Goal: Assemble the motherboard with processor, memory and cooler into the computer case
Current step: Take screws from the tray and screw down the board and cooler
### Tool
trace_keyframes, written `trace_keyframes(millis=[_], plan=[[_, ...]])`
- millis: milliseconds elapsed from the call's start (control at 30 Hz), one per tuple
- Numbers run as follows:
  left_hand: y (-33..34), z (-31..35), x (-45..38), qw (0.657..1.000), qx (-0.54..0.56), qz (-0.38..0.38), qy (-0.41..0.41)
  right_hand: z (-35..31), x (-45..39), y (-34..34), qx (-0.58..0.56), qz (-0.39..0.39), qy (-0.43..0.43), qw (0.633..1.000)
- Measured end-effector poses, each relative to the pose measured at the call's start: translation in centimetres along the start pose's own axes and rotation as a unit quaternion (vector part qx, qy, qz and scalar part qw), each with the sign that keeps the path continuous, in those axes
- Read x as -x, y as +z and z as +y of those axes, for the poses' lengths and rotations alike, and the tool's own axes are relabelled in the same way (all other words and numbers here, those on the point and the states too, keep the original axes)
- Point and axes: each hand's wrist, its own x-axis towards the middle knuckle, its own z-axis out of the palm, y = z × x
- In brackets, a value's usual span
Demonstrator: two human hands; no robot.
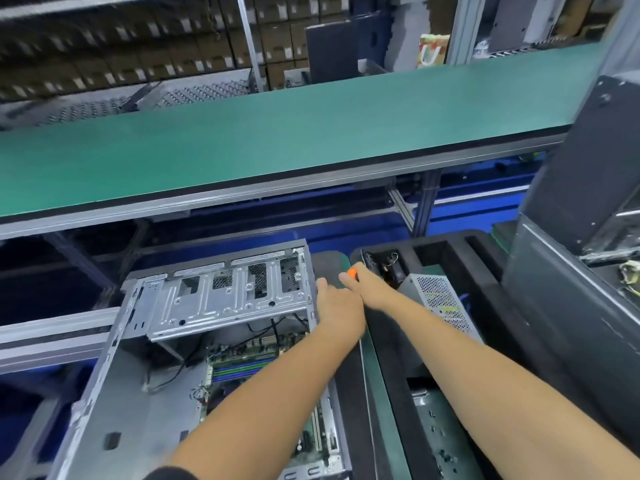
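In the head view, an open computer case (145, 375) of bare grey metal is seen lying on its side at lower left, with its drive cage (225, 299) raised across the far end. The motherboard (256, 358) is seated inside the case, partly covered by the left forearm; coloured memory slots (239, 368) and black cables (194, 362) are visible on and above it. The left hand (337, 303) is laid against the far right corner of the case, its fingers fairly straight and curled round nothing. The right hand (363, 289) is stretched just beyond it, touching the left wrist, and a small orange object (352, 273) is pinched at its fingertips; what that object is cannot be told, as it is blurred. A black foam tray (450, 258) is set to the right, and a perforated metal box (443, 299) is lodged in it. A green conveyor belt (277, 133) is run across the scene behind.
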Motion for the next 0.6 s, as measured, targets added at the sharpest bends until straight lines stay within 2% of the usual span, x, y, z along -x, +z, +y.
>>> trace_keyframes(millis=[100, 267, 367, 600], plan=[[1.2, 0.5, -0.7, 0.997, -0.056, -0.052, 0.031, 2.0, -1.0, 1.6, 0.000, -0.031, 0.021, 0.999], [3.1, 1.7, -1.8, 0.991, -0.046, -0.117, 0.050, 4.3, -1.6, 3.3, 0.010, -0.078, 0.044, 0.996], [3.9, 2.1, -2.1, 0.981, -0.082, -0.170, 0.054, 5.0, -1.7, 3.9, 0.039, -0.093, 0.050, 0.994], [3.7, 2.3, -1.9, 0.972, -0.136, -0.175, 0.074, 5.1, -0.9, 3.5, 0.055, -0.085, 0.085, 0.991]])
